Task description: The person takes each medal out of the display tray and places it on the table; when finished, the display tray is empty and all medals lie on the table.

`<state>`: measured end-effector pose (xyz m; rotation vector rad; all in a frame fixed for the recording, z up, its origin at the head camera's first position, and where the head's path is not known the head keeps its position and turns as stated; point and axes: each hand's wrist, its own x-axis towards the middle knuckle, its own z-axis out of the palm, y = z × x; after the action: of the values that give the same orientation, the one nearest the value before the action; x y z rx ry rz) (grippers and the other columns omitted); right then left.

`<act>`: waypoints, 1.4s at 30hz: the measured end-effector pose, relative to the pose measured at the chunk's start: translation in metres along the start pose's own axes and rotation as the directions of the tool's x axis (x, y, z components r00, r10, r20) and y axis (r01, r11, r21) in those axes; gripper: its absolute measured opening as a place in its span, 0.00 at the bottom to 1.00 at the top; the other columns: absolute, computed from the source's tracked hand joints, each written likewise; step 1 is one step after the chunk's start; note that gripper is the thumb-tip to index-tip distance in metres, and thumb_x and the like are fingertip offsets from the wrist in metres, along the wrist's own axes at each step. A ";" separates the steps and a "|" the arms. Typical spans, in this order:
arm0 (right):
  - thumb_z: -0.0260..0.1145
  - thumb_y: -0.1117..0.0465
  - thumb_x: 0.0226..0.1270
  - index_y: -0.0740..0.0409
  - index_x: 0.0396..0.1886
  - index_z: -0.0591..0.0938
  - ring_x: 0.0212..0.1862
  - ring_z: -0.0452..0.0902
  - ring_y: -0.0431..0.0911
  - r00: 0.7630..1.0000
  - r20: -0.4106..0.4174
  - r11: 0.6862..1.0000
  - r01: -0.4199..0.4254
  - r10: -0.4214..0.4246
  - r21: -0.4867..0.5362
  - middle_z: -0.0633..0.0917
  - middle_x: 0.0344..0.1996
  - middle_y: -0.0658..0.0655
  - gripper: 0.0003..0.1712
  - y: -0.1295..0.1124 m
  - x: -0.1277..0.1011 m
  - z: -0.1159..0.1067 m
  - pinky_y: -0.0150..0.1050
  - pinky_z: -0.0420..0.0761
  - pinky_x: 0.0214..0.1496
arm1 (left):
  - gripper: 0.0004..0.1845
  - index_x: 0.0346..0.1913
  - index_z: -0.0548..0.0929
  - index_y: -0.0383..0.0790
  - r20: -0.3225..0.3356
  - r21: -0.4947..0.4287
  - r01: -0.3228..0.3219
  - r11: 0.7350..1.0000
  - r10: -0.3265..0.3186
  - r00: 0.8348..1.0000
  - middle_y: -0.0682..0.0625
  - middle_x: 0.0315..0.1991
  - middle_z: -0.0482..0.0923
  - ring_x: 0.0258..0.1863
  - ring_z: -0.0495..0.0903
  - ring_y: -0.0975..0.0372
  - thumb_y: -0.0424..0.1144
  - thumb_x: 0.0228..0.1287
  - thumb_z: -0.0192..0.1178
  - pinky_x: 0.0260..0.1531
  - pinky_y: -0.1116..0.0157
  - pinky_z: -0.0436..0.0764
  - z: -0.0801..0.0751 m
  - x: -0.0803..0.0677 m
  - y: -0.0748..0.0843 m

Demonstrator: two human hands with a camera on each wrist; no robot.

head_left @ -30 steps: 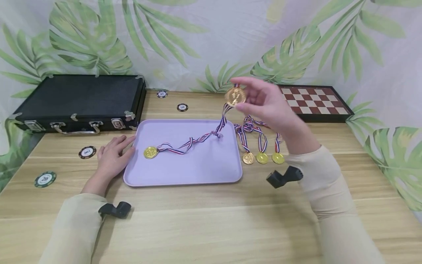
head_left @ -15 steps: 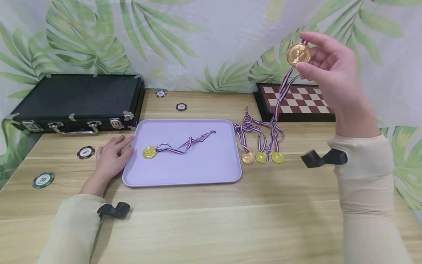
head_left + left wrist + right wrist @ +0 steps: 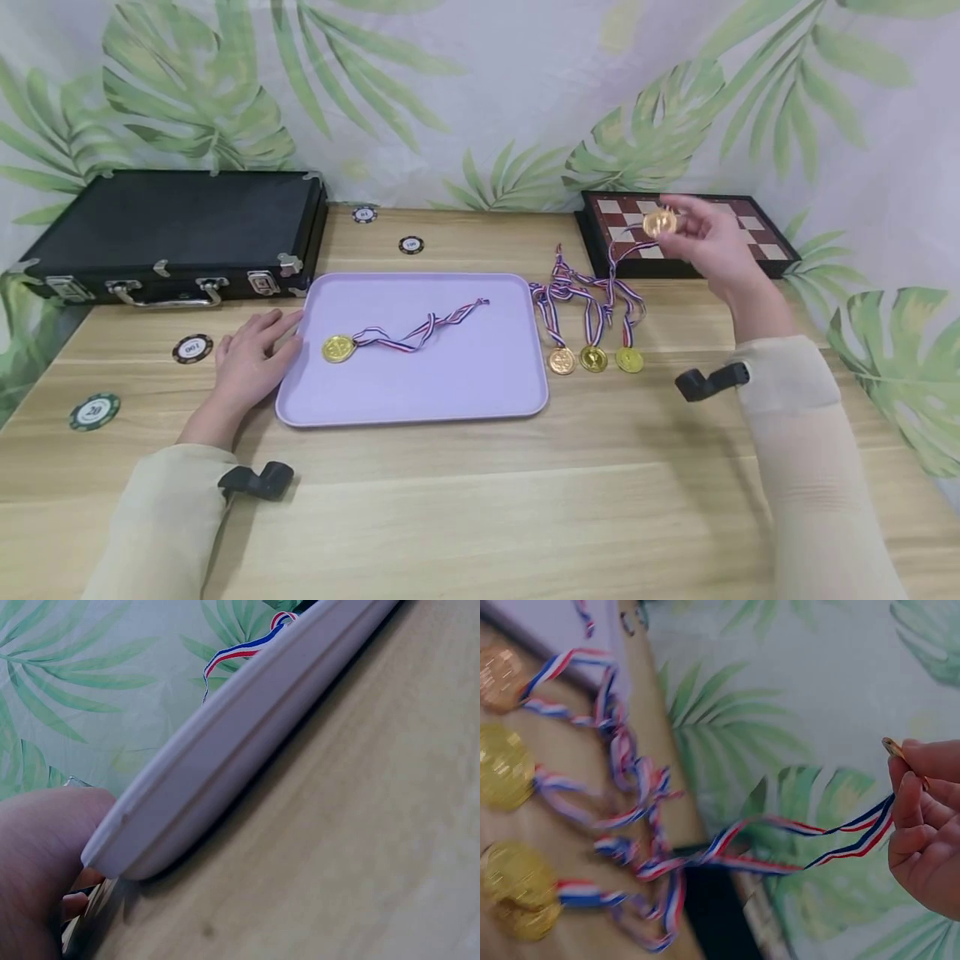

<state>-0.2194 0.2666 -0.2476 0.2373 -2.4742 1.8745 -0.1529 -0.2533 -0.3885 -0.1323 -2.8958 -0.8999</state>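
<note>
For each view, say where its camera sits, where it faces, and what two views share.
Head: worn there, facing forward-down at the lilac tray; left hand and right hand show.
Left wrist: worn there, facing the tray's side; left hand shows.
Right wrist: worn there, facing tangled ribbons; right hand shows.
Head and right wrist share the pinched medal.

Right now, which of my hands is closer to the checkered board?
Your right hand: pinching a medal, it overlaps the checkered board in the head view. Your left hand is across the tray, at its left edge.
</note>
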 end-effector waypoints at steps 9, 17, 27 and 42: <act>0.60 0.70 0.54 0.63 0.58 0.64 0.29 0.70 0.40 0.988 0.092 0.974 -0.105 0.126 -0.199 0.77 0.29 0.50 0.30 0.078 -0.035 -0.021 0.32 0.72 0.30 | 0.25 0.60 0.64 0.39 -0.001 0.008 0.007 1.000 -0.007 1.000 0.33 0.61 0.53 0.61 0.44 0.42 0.47 0.63 0.42 0.52 0.43 0.33 0.000 0.002 0.000; 0.62 0.66 0.54 0.68 0.58 0.62 0.30 0.73 0.41 0.957 0.204 0.962 -0.160 0.207 -0.222 0.77 0.30 0.55 0.31 0.111 -0.058 -0.027 0.33 0.74 0.32 | 0.24 0.60 0.64 0.39 -0.003 0.005 0.004 1.000 -0.004 1.000 0.33 0.60 0.53 0.61 0.44 0.42 0.47 0.63 0.42 0.52 0.43 0.33 0.001 0.001 0.000; 0.62 0.70 0.52 0.70 0.56 0.65 0.28 0.71 0.39 0.956 0.231 0.958 -0.118 0.180 -0.260 0.76 0.28 0.54 0.29 0.126 -0.072 -0.029 0.30 0.73 0.28 | 0.25 0.60 0.64 0.39 0.005 -0.002 0.006 1.000 -0.006 1.000 0.33 0.61 0.53 0.61 0.43 0.42 0.47 0.63 0.42 0.53 0.43 0.32 0.000 0.001 0.000; 0.63 0.65 0.53 0.65 0.55 0.69 0.20 0.64 0.41 0.945 0.281 0.858 0.000 0.168 -0.513 0.73 0.19 0.55 0.28 0.122 -0.075 -0.030 0.33 0.65 0.21 | 0.24 0.60 0.64 0.38 0.002 0.003 0.001 1.000 -0.001 1.000 0.33 0.61 0.53 0.61 0.43 0.42 0.47 0.64 0.41 0.52 0.43 0.33 0.000 0.000 0.001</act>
<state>-0.1638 0.3357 -0.3644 0.4426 -3.1312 1.2003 -0.1530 -0.2527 -0.3877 -0.1320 -2.8989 -0.8966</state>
